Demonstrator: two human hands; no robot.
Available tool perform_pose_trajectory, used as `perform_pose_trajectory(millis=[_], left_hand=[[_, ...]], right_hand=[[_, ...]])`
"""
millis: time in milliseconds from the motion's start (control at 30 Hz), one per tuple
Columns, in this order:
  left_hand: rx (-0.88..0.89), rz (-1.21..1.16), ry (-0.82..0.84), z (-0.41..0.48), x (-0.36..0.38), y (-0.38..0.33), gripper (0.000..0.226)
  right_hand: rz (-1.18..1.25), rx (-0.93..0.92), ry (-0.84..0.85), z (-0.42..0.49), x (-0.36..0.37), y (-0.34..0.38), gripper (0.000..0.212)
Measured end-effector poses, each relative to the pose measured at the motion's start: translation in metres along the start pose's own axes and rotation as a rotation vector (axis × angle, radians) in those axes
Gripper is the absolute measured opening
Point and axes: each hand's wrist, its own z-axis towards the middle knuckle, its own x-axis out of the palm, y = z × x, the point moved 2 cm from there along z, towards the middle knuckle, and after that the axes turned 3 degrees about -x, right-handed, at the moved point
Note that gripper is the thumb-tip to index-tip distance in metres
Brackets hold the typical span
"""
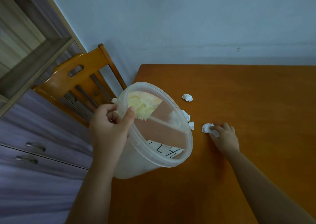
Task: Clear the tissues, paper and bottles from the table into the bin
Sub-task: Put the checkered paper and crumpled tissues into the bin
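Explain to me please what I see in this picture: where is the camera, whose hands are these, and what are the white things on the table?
There is one picture, from a camera worn on a person's head, looking down at their own bare hands. No robot is here. The left hand grips the rim of a clear plastic bin, held tilted at the edge of the orange table; paper already lies inside it. The right hand rests on the table, fingers closing on a crumpled tissue. Another tissue lies farther back, and two more sit just beside the bin. A wooden chair stands behind.
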Motion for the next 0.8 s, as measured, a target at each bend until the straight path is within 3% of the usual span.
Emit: perform_pose_trajectory(millis=[333,533,800], left_hand=[[-0.003,-0.063,0.076,-0.006,-0.036,0.016,0.034],[0.001,-0.107,0.123,-0.005,-0.074,0.032,0.032],[0.016,-0.144,0.167,0.005,-0.121,0.057,0.027]], right_hand=[[0.187,0.173,-0.108,-0.077,0.010,0.023,0.026],[0.304,0.092,-0.279,-0.116,-0.009,0.084,0.023],[0.467,-0.035,-0.387,-0.164,-0.035,0.183,0.017]])
